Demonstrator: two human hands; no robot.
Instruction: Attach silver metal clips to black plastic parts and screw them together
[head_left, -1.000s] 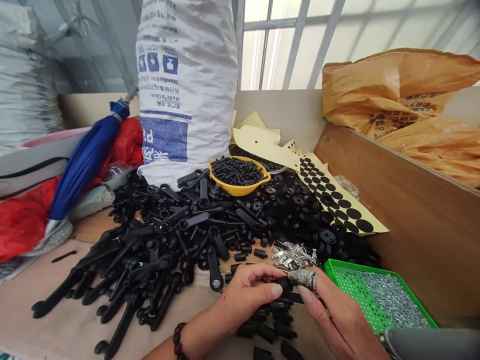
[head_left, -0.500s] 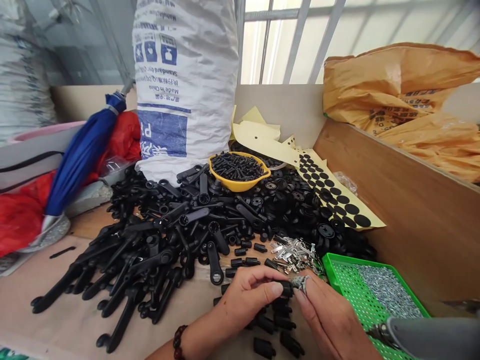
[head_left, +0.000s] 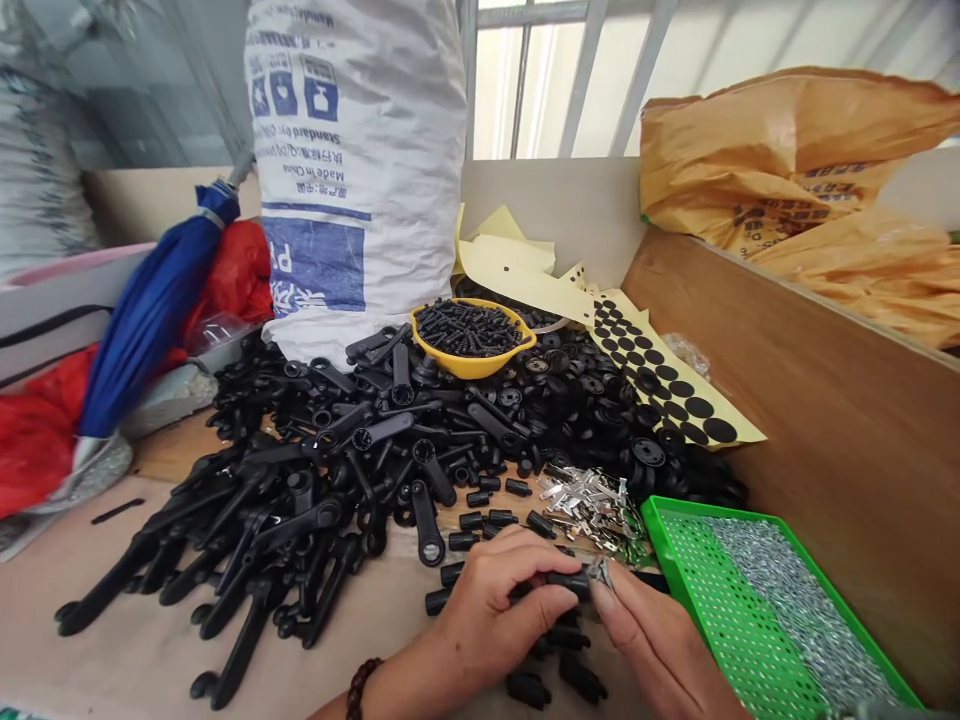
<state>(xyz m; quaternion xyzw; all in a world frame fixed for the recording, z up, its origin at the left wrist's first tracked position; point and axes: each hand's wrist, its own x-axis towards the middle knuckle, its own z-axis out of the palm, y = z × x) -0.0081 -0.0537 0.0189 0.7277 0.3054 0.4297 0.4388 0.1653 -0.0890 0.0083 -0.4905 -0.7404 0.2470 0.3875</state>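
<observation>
My left hand [head_left: 502, 590] is closed around a short black plastic cylinder [head_left: 568, 583], pinching it between thumb and fingers. My right hand [head_left: 652, 635] meets the cylinder's right end with its fingers pressed together; whatever they hold is too small to make out. A greyish wrap [head_left: 600, 572] shows at the right fingertips. Below the hands lie more black cylinders [head_left: 581, 678], partly covered by the hands. Several others [head_left: 471, 521] are scattered just beyond my left hand. Past the fingertips is a heap of small shiny metal clips [head_left: 589, 505].
A green perforated tray [head_left: 694, 600] of small screws stands at right, beside a wooden board [head_left: 795, 390]. Piled black handles [head_left: 285, 520] spread leftward. Behind are a yellow bowl [head_left: 474, 368] of black screw-like pieces, a sticker sheet [head_left: 675, 385], a white sack [head_left: 405, 150] and a blue umbrella [head_left: 150, 310].
The grey power screwdriver at the lower right has gone from view, baring more of the tray. Both hands stay together at the cylinder, which shows more of its length. The view has shifted slightly.
</observation>
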